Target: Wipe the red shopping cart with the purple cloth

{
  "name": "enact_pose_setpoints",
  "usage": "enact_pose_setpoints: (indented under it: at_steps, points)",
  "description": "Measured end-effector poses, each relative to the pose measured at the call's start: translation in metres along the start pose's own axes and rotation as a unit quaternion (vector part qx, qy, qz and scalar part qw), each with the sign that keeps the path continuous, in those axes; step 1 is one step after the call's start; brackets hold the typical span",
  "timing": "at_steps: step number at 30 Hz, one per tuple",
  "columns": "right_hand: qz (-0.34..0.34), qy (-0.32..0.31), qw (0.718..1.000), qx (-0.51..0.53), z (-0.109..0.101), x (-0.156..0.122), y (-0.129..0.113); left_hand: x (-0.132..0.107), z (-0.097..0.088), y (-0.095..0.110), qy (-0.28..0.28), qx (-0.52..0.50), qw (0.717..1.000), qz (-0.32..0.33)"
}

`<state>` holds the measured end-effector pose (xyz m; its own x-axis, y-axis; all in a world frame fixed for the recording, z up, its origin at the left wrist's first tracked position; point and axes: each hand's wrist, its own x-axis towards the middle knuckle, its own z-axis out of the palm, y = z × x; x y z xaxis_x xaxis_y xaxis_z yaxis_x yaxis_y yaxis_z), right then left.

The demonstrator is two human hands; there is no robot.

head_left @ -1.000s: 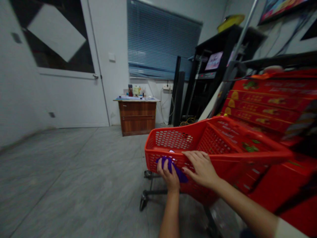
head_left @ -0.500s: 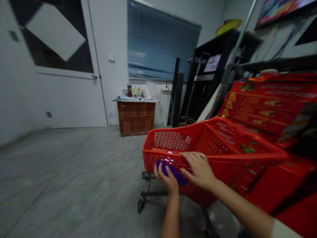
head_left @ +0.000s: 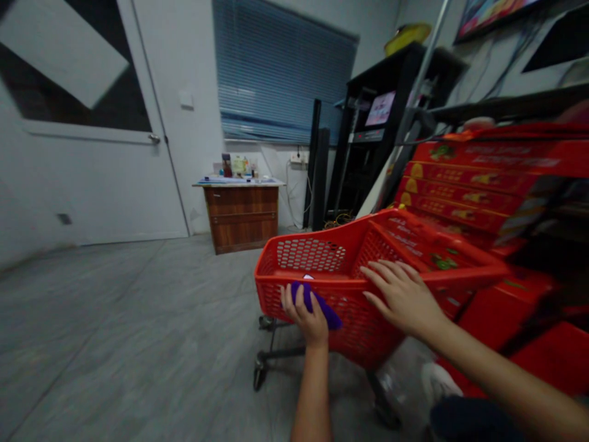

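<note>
Your left hand (head_left: 306,319) is closed on a dark purple cloth (head_left: 319,305), which lies in a narrow fold against the front wall of the red plastic shopping cart (head_left: 354,334). Your right hand (head_left: 405,298) is open, fingers spread at the cart's rim. Red cartons (head_left: 464,178) stand beyond on the right; a wooden cabinet (head_left: 242,215) stands farther off.

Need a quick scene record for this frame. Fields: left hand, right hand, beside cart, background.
left hand: holds a purple cloth in front of the cart's mesh wall
right hand: open, fingers spread at the rim of the red plastic shopping cart
beside cart: stacked red printed cartons
background: wooden cabinet below a window blind, white door to its left
</note>
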<state>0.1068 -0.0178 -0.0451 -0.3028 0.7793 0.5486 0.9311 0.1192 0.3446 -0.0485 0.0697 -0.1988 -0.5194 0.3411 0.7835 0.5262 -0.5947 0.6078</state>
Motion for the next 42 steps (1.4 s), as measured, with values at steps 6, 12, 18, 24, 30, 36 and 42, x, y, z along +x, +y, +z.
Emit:
enact_pose_setpoints:
  at_steps: [6,12,18,24,30,36,42]
  points:
    - [0.000,-0.030,0.999,-0.014,-0.010,-0.011,0.025,-0.029,0.005,0.017,-0.110,-0.058,0.973,0.195]
    - [0.000,-0.035,0.999,0.004,-0.013,-0.006,0.013,-0.016,0.005,0.002,-0.065,-0.025,0.985,0.158]
    - [0.012,-0.036,0.999,0.023,-0.013,0.000,0.008,-0.048,0.007,0.028,-0.147,-0.045,0.954,0.257]
    - [0.011,-0.031,0.999,0.033,-0.011,0.004,0.005,-0.018,0.009,0.028,-0.107,-0.036,0.972,0.206]
    - [0.022,-0.032,0.998,0.039,-0.008,0.014,-0.002,-0.044,0.018,0.047,-0.113,-0.062,0.958,0.257]
    - [0.032,-0.036,0.998,0.038,-0.007,0.021,-0.009,-0.029,0.020,0.041,-0.115,-0.042,0.967,0.224]
    - [0.042,-0.043,0.997,0.048,-0.008,0.028,-0.023,-0.031,0.026,0.050,-0.119,-0.046,0.971,0.203]
